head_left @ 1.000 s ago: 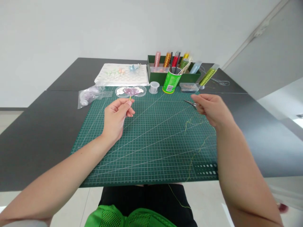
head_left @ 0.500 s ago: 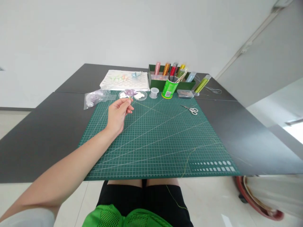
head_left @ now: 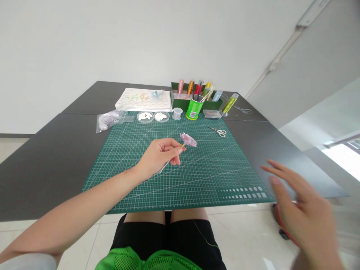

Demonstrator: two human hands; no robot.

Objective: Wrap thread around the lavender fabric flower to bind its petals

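Note:
A pale purple flower (head_left: 188, 140) on a thin green stem is pinched between the thumb and fingers of my left hand (head_left: 164, 155), above the green cutting mat (head_left: 197, 168). The bloom tilts to the right of the fingertips. Over the right edge of the table, my right hand (head_left: 303, 206) is blurred by motion, its fingers stretched out and thumb apart, with nothing seen in it. Small scissors (head_left: 218, 131) with white handles lie on the mat beyond both hands.
Along the back stand two dishes of white pieces (head_left: 145, 117) (head_left: 161, 116), a clear round container (head_left: 177, 113), a green can (head_left: 194, 108) and a green box (head_left: 174, 103) of coloured rolls. A plastic bag (head_left: 109, 120) and white sheets (head_left: 143, 99) lie back left.
My left hand has moved right and nearer with the flower, which now faces another way. My right hand has come into view at the lower right. The whole view has shifted slightly.

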